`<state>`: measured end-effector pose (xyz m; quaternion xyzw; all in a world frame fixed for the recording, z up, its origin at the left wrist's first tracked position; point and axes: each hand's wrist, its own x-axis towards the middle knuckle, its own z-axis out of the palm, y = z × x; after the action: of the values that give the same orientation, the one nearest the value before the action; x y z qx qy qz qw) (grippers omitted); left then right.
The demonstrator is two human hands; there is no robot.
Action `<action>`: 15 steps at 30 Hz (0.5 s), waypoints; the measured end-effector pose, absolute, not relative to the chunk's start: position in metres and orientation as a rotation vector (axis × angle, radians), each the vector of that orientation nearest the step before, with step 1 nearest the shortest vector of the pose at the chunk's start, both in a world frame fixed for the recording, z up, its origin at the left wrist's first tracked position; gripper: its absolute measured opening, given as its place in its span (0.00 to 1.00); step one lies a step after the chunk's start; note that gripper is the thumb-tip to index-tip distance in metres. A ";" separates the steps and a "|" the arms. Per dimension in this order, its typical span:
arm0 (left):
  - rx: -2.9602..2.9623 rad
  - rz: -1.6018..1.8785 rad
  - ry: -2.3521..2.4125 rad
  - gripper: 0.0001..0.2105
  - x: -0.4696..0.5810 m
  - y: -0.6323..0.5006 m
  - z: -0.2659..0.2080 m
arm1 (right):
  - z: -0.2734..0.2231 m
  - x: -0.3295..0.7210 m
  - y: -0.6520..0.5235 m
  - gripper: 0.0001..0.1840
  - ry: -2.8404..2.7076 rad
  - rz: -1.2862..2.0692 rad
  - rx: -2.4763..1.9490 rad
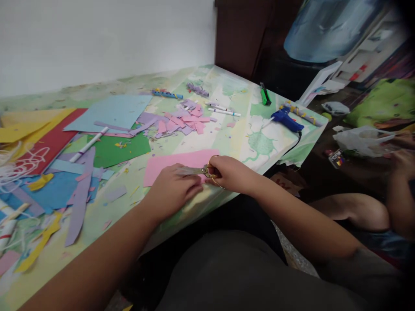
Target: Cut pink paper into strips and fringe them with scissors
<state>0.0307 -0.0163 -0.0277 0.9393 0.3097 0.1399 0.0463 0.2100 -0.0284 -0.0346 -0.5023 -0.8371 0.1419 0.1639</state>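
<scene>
In my right hand [228,172] is a pair of scissors [191,171] with gold loop handles, its fingers closed around the loops. The metal blades point left, and their tips reach over the back of my left hand [170,188]. The blades look nearly closed. A sheet of pink paper [158,167] lies by the table's front edge, under and behind both hands. My left hand is curled at the sheet's near side, its fingers bent and partly hidden, gripping the paper there.
Pink and purple paper scraps [186,119] are heaped behind the sheet. Green [129,149] and light blue sheets [113,110], a marker [89,144] and white string [29,162] lie left. A blue glue gun [287,119] and green cutter [265,95] sit right. Another person's knee [359,211] shows at right.
</scene>
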 end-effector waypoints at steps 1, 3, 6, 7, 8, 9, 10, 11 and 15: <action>2.900 0.386 0.910 0.11 0.031 -0.016 -0.028 | -0.036 0.210 -0.028 0.08 -2.382 0.409 -1.431; 2.952 0.320 0.867 0.12 0.031 -0.016 -0.028 | -0.037 0.211 -0.026 0.09 -2.374 0.419 -1.439; 2.965 0.283 0.868 0.14 0.031 -0.016 -0.026 | -0.037 0.212 -0.024 0.10 -2.400 0.430 -1.447; 2.954 0.270 0.879 0.14 0.031 -0.016 -0.025 | -0.036 0.212 -0.024 0.10 -2.413 0.433 -1.445; 2.936 0.252 0.899 0.13 0.032 -0.016 -0.023 | -0.036 0.212 -0.023 0.10 -2.423 0.436 -1.443; 2.915 0.231 0.926 0.13 0.032 -0.015 -0.022 | -0.035 0.212 -0.022 0.10 -2.429 0.440 -1.441; 2.891 0.204 0.957 0.13 0.034 -0.014 -0.021 | -0.034 0.212 -0.021 0.10 -2.431 0.449 -1.441; 2.865 0.183 0.994 0.12 0.035 -0.013 -0.020 | -0.033 0.213 -0.021 0.10 -2.431 0.463 -1.444; 2.736 0.147 1.151 0.11 0.039 -0.005 -0.019 | -0.029 0.214 -0.018 0.09 -2.436 0.507 -1.470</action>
<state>0.0387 -0.0052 -0.0191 0.9173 0.3858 0.0492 0.0848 0.2137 -0.0179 -0.0294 -0.5048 -0.8362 0.1740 0.1254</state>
